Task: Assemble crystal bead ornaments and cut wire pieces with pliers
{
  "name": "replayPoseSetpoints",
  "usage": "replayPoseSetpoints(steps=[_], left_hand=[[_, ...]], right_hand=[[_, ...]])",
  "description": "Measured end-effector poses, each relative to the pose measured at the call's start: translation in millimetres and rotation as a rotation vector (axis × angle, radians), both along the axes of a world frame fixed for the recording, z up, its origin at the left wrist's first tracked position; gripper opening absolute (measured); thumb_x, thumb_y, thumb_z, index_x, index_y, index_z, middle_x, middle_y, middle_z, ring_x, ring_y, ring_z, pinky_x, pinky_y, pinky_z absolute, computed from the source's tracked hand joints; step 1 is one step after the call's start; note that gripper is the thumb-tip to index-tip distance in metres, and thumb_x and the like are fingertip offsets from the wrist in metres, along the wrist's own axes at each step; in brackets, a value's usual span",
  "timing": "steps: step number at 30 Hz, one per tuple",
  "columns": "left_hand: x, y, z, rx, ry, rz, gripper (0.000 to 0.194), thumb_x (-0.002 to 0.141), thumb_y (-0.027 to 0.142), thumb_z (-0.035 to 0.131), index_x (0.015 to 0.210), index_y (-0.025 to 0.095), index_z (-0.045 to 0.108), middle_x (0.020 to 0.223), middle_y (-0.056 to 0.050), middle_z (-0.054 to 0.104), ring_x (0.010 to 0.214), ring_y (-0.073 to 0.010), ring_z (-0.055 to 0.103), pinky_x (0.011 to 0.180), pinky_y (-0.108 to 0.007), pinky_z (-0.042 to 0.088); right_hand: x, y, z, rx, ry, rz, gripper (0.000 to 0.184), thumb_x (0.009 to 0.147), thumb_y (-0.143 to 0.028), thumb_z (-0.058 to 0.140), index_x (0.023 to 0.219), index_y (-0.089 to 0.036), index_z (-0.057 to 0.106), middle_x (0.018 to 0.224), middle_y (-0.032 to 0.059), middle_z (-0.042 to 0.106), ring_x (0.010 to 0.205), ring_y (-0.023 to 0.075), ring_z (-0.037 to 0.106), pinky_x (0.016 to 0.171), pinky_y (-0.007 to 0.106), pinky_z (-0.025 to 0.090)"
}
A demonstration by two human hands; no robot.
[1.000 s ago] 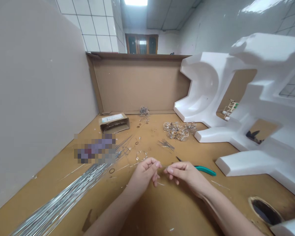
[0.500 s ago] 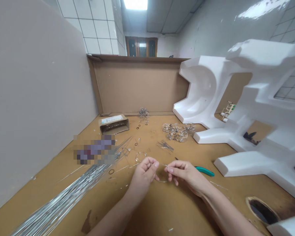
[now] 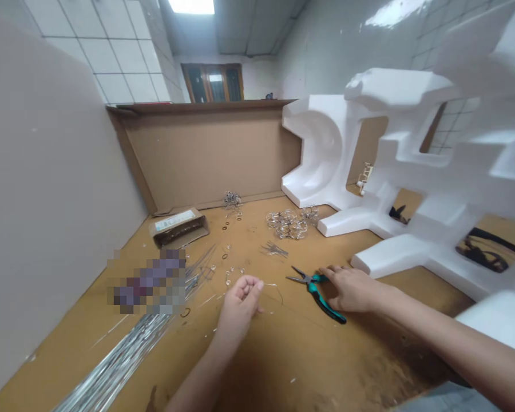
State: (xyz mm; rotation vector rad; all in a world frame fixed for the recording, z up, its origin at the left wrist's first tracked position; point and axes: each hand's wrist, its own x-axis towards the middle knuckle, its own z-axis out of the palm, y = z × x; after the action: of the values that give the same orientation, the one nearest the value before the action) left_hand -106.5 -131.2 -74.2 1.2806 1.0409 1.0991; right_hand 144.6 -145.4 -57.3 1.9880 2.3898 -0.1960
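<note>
My left hand (image 3: 243, 297) is closed in a pinch on a thin wire (image 3: 278, 292). The wire's end pokes out right of the fingertips and a loop of it curves below. At the right, my right hand (image 3: 347, 288) reaches over the long-nose pliers (image 3: 312, 286), which have teal and black handles. Its fingers touch the upper handle, with thumb and fingers apart. The pliers lie on the table, jaws pointing left and slightly parted. Between the hands and the back wall lies a small bunch of short wires (image 3: 275, 249).
Bent wire pieces (image 3: 286, 224) are heaped near the white foam packing (image 3: 339, 226). A long bundle of metal wires (image 3: 124, 355) and a small open cardboard box (image 3: 180, 228) are at left. Small rings (image 3: 225, 257) lie scattered. A cardboard panel (image 3: 206, 154) closes the back.
My right hand has let go of the wire and moved right to the pliers. My left hand still pinches the wire. The view has turned to the right.
</note>
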Motion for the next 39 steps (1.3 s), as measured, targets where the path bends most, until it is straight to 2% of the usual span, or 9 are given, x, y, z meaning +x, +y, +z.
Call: replayPoseSetpoints(steps=[9,12,15,20,23,27,29,33,39], left_hand=[[2,5,-4.2,0.080,0.071,0.084,0.024,0.072,0.039,0.059,0.072,0.017,0.049,0.049,0.009,0.038,0.042,-0.0060,0.040,0.048,-0.019,0.040],[1,10,6.3,0.112,0.061,0.062,0.024,0.071,0.040,0.060,0.072,0.017,0.051,0.047,0.010,0.037,0.039,-0.0056,0.038,0.049,-0.020,0.042],[0,17,23.9,0.137,0.064,0.025,0.025,0.070,0.040,0.061,0.072,0.017,0.050,0.045,0.010,0.037,0.038,-0.0058,0.039,0.048,-0.020,0.041],[2,29,49.7,0.054,-0.023,-0.248,0.024,0.071,0.038,0.062,0.074,0.017,0.049,0.042,0.012,0.030,0.035,-0.0030,0.025,0.049,-0.021,0.043],[2,36,60.8,-0.005,-0.095,-0.437,0.021,0.073,0.034,0.061,0.075,0.016,0.050,0.041,0.012,0.028,0.036,-0.0025,0.020,0.048,-0.020,0.042],[0,47,73.8,-0.059,-0.195,-0.529,0.020,0.073,0.031,0.061,0.072,0.015,0.051,0.041,0.012,0.026,0.036,-0.0019,0.017,0.043,-0.017,0.038],[1,52,77.0,-0.073,-0.244,-0.555,0.019,0.072,0.030,0.062,0.070,0.015,0.051,0.041,0.011,0.026,0.036,-0.0017,0.017,0.042,-0.017,0.036],[8,58,73.2,-0.093,-0.362,-0.624,0.018,0.073,0.028,0.063,0.071,0.015,0.051,0.041,0.012,0.022,0.035,-0.0015,0.016,0.040,-0.015,0.035],[14,59,62.4,-0.157,-0.439,-0.705,0.014,0.074,0.024,0.062,0.071,0.014,0.051,0.041,0.012,0.021,0.034,-0.0010,0.014,0.038,-0.014,0.035]], right_hand=[[-28,-11,-5.0,0.042,-0.042,-0.063,0.056,0.060,-0.041,0.054,0.105,-0.008,0.057,0.098,0.0210,0.059,0.088,0.0356,0.056,0.071,0.042,0.041],[-36,-10,-7.4,0.044,-0.077,-0.084,0.065,0.057,-0.044,0.056,0.110,-0.006,0.053,0.097,0.0220,0.059,0.086,0.0364,0.056,0.069,0.042,0.042],[-40,-7,-10.4,0.051,-0.103,-0.052,0.059,0.057,-0.034,0.057,0.108,-0.004,0.054,0.094,0.0221,0.060,0.083,0.0342,0.057,0.068,0.040,0.043],[-32,6,-11.1,0.142,-0.030,0.002,0.036,0.063,-0.017,0.050,0.097,-0.009,0.058,0.087,0.0177,0.062,0.078,0.0289,0.058,0.067,0.035,0.042],[-14,15,9.6,0.153,0.181,-0.062,0.025,0.066,-0.019,0.046,0.087,-0.014,0.059,0.087,0.0124,0.062,0.075,0.0249,0.058,0.066,0.033,0.042],[9,11,59.5,-0.297,0.931,0.068,0.028,0.065,-0.021,0.044,0.091,-0.017,0.056,0.084,0.0046,0.062,0.073,0.0185,0.059,0.061,0.028,0.044],[13,3,80.1,-0.493,1.126,0.137,0.033,0.065,-0.021,0.047,0.097,-0.016,0.055,0.090,0.0056,0.062,0.072,0.0170,0.059,0.066,0.030,0.045],[10,-6,95.4,-0.641,1.138,0.186,0.035,0.062,-0.016,0.052,0.096,-0.016,0.059,0.086,0.0044,0.062,0.075,0.0170,0.059,0.073,0.033,0.044],[2,4,84.8,-0.747,1.123,0.239,0.036,0.062,-0.012,0.049,0.096,-0.014,0.062,0.082,0.0037,0.062,0.071,0.0153,0.059,0.070,0.031,0.044]])
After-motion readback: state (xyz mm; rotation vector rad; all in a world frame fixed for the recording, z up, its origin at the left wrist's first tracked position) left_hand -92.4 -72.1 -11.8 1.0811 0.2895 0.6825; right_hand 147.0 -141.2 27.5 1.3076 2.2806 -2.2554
